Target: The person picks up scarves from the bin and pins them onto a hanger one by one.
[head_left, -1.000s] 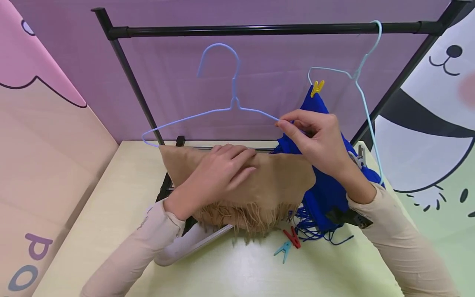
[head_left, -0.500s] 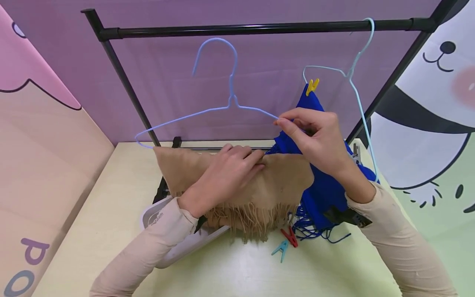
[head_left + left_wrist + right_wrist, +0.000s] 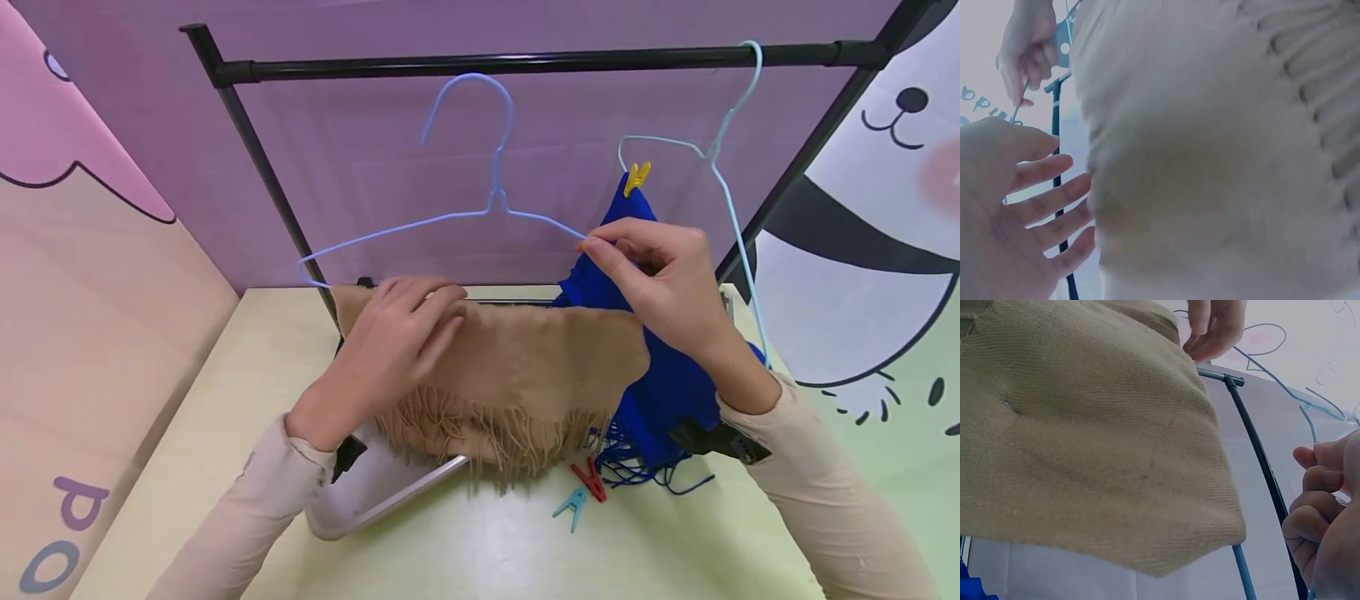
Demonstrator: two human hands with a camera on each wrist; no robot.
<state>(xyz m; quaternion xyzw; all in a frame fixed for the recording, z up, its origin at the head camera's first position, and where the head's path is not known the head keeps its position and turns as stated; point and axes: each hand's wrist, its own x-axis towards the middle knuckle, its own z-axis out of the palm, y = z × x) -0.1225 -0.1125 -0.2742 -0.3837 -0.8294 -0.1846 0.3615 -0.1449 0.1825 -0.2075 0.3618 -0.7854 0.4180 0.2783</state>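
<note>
A beige scarf (image 3: 532, 358) with a fringed lower edge is draped over the bottom bar of a lavender-blue hanger (image 3: 420, 222). My right hand (image 3: 663, 283) pinches the right shoulder of this hanger between thumb and fingers. Its hook is in front of the rack's bar, pointing left. My left hand (image 3: 386, 346) is at the scarf's upper left part. In the left wrist view, the left hand's fingers (image 3: 1054, 200) are spread and nearly straight, their tips at the scarf's edge. The right wrist view shows the scarf's corner (image 3: 1210, 519) close up, with the hanger wire emerging below it.
A black rack bar (image 3: 525, 63) spans the back. On it hangs a light-blue hanger (image 3: 738, 225) with a blue scarf (image 3: 660, 400) held by a yellow clip (image 3: 637, 179). Red (image 3: 590, 480) and teal clothespins (image 3: 573, 506) lie on the table, near a pale tray (image 3: 360, 492).
My left hand has slid left along the scarf's top edge, after first shifting slightly right. The hanger, scarf and right hand have moved a little to the right.
</note>
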